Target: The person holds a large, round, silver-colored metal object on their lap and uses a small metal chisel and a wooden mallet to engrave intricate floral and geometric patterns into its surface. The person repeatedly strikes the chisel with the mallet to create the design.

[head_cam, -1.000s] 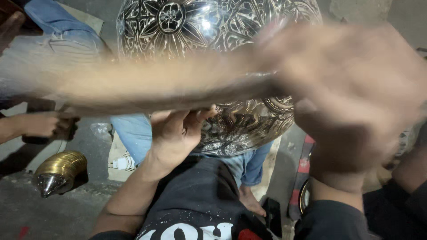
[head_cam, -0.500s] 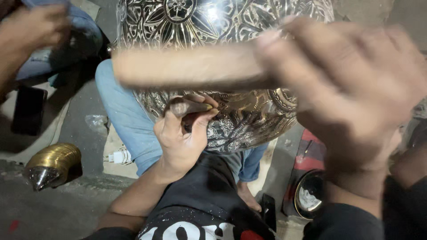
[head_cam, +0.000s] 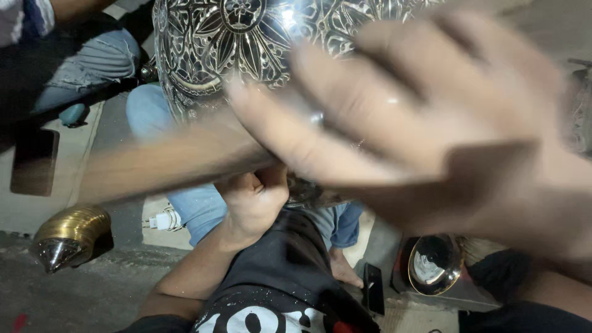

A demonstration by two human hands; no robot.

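A large silver metal vessel [head_cam: 246, 37] with engraved flower patterns fills the top of the view. My right hand [head_cam: 431, 123] is close to the camera and blurred, shut on a wooden stick [head_cam: 172, 157] that stretches left across the vessel's lower part. My left hand [head_cam: 253, 206] is curled into a fist under the vessel, pressed against its underside, and seems to grip a small dark tool that is mostly hidden. My lap in dark printed cloth [head_cam: 277, 290] lies below.
Another person's legs in blue jeans [head_cam: 191, 209] and a bare foot [head_cam: 342, 271] lie under the vessel. A brass cone-shaped piece [head_cam: 68, 234] sits at left and a dark flat phone [head_cam: 34, 161] further left. A second phone [head_cam: 373, 287] and a round brass bowl [head_cam: 435, 265] lie at right.
My right hand with the stick has swung down and closer to the camera, its far end dropping to the left. My left fist stays under the vessel.
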